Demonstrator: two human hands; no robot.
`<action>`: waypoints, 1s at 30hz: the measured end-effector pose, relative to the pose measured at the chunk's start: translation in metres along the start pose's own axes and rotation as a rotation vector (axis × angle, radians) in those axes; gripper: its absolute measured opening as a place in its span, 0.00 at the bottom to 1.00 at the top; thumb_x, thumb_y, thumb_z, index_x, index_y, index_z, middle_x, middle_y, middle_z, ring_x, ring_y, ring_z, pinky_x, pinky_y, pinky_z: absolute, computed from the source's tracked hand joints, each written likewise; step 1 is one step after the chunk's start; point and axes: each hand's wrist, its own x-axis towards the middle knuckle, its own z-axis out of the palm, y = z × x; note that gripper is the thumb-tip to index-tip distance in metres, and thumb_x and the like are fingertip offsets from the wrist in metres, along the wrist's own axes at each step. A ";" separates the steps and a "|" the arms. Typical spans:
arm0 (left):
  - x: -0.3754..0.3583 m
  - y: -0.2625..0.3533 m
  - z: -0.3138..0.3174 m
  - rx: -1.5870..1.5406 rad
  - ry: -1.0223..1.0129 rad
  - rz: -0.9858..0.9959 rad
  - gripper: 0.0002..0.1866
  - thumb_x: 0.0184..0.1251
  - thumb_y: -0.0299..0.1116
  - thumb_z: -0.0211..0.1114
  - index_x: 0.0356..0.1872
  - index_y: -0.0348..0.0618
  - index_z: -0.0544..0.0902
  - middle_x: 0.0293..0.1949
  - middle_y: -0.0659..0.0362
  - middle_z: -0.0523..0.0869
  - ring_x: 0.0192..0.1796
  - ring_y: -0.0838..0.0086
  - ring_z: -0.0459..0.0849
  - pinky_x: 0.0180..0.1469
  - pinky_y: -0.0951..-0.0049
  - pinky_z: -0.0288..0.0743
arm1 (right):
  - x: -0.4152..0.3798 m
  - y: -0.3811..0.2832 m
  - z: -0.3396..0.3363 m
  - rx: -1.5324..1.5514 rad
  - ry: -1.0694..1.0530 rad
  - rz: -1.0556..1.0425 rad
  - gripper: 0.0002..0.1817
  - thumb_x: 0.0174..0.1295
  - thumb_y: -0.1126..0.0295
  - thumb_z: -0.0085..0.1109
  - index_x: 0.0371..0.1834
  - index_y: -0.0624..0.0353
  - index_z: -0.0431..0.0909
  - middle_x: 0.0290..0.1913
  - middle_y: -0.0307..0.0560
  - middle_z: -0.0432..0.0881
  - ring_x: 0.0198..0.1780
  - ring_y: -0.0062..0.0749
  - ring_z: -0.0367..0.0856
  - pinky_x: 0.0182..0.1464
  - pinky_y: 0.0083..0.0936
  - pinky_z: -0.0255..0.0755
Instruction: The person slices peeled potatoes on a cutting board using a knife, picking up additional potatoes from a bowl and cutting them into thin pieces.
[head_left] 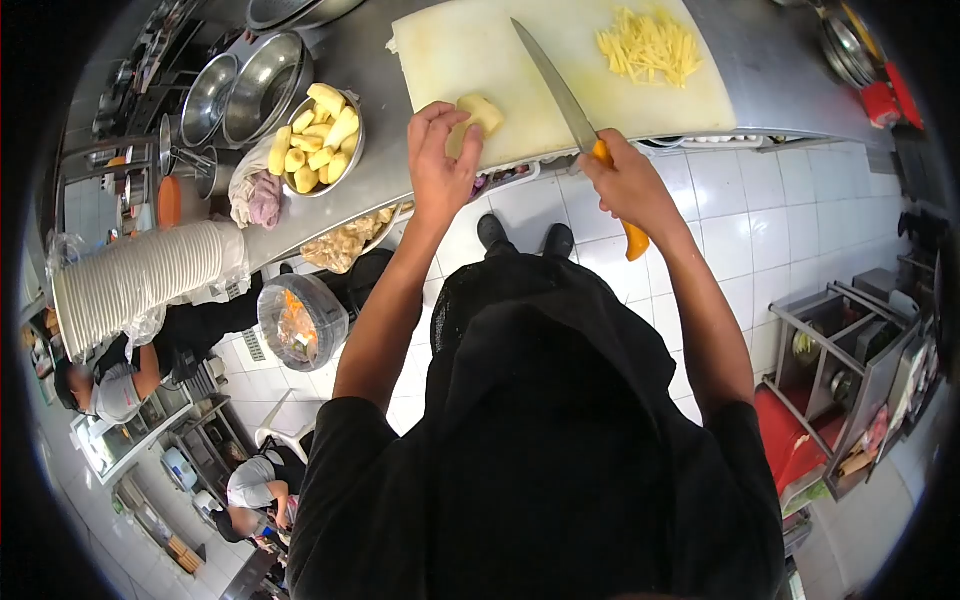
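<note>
My left hand (442, 158) is at the near left of the white cutting board (450, 45), its fingers and thumb curled against one end of a peeled potato (482, 114). The fingertips partly cover that end. In my right hand (632, 180) is a kitchen knife (560, 90) with an orange handle. Its blade points away from me over the board, tip toward the far edge, apart from the potato. A pile of thin potato strips (650, 48) lies at the far right of the board.
Left of the board, a metal bowl (358, 150) holds several peeled potatoes beside a cloth (255, 190). Metal bowls (262, 88) and stacked white plates (150, 285) stand farther left. A bin (303, 322) with scraps is below. Two other people (115, 395) are at the left.
</note>
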 end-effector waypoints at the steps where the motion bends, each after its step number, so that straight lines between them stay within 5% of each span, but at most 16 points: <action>1: 0.001 -0.003 0.001 0.008 0.002 0.017 0.09 0.59 0.24 0.69 0.40 0.36 0.84 0.47 0.51 0.82 0.51 0.58 0.79 0.53 0.63 0.75 | 0.000 0.001 0.001 -0.043 0.017 -0.018 0.24 0.67 0.60 0.53 0.59 0.68 0.70 0.44 0.72 0.82 0.48 0.66 0.81 0.52 0.47 0.73; 3: 0.007 -0.009 0.007 0.038 0.012 0.087 0.08 0.61 0.23 0.69 0.41 0.35 0.84 0.48 0.51 0.82 0.48 0.62 0.81 0.50 0.67 0.76 | -0.003 -0.001 0.002 -0.139 0.048 -0.041 0.23 0.68 0.59 0.54 0.56 0.68 0.71 0.42 0.73 0.82 0.47 0.68 0.81 0.52 0.48 0.72; 6: 0.012 0.000 0.009 0.048 0.032 0.122 0.07 0.63 0.22 0.68 0.42 0.34 0.84 0.48 0.51 0.83 0.46 0.66 0.82 0.48 0.69 0.78 | 0.000 0.005 0.005 0.003 0.066 -0.073 0.18 0.68 0.60 0.54 0.50 0.65 0.72 0.33 0.64 0.83 0.33 0.58 0.83 0.39 0.44 0.76; 9: 0.020 0.031 0.009 -0.073 0.029 0.043 0.07 0.63 0.22 0.68 0.41 0.35 0.85 0.48 0.51 0.83 0.46 0.67 0.82 0.47 0.70 0.78 | -0.010 -0.010 -0.011 0.521 -0.159 0.183 0.13 0.70 0.61 0.55 0.48 0.58 0.71 0.24 0.40 0.73 0.17 0.24 0.71 0.19 0.24 0.66; 12: 0.020 0.057 0.007 -0.154 0.008 0.006 0.07 0.63 0.23 0.68 0.41 0.36 0.85 0.47 0.51 0.83 0.46 0.68 0.83 0.46 0.70 0.79 | -0.021 -0.014 -0.015 0.712 -0.129 0.162 0.10 0.68 0.63 0.55 0.42 0.58 0.70 0.23 0.39 0.71 0.17 0.20 0.69 0.18 0.20 0.64; 18: 0.011 0.041 0.003 -0.129 0.037 -0.067 0.07 0.62 0.24 0.69 0.40 0.37 0.85 0.47 0.53 0.83 0.47 0.64 0.83 0.46 0.68 0.79 | -0.030 -0.013 -0.016 0.411 -0.003 0.113 0.14 0.70 0.61 0.55 0.46 0.62 0.71 0.23 0.44 0.74 0.18 0.27 0.72 0.22 0.25 0.68; 19: 0.008 0.033 0.002 -0.122 0.048 -0.093 0.07 0.61 0.25 0.69 0.40 0.37 0.85 0.47 0.53 0.83 0.47 0.62 0.83 0.47 0.67 0.78 | -0.031 -0.003 -0.011 0.155 0.063 -0.020 0.16 0.71 0.60 0.54 0.50 0.63 0.71 0.23 0.55 0.79 0.22 0.45 0.79 0.29 0.39 0.74; 23: -0.003 0.010 0.002 -0.038 0.041 -0.052 0.07 0.59 0.24 0.69 0.38 0.38 0.85 0.46 0.52 0.82 0.48 0.60 0.81 0.49 0.65 0.77 | -0.058 -0.030 -0.005 -0.211 0.062 -0.113 0.14 0.71 0.65 0.52 0.52 0.63 0.69 0.28 0.67 0.82 0.37 0.67 0.81 0.43 0.58 0.72; 30: 0.013 -0.004 0.011 0.051 -0.027 0.094 0.07 0.58 0.25 0.69 0.37 0.38 0.84 0.46 0.53 0.82 0.49 0.58 0.79 0.53 0.63 0.75 | -0.072 -0.039 0.003 -0.312 -0.048 -0.143 0.12 0.71 0.67 0.52 0.49 0.64 0.68 0.26 0.66 0.81 0.34 0.66 0.81 0.41 0.57 0.73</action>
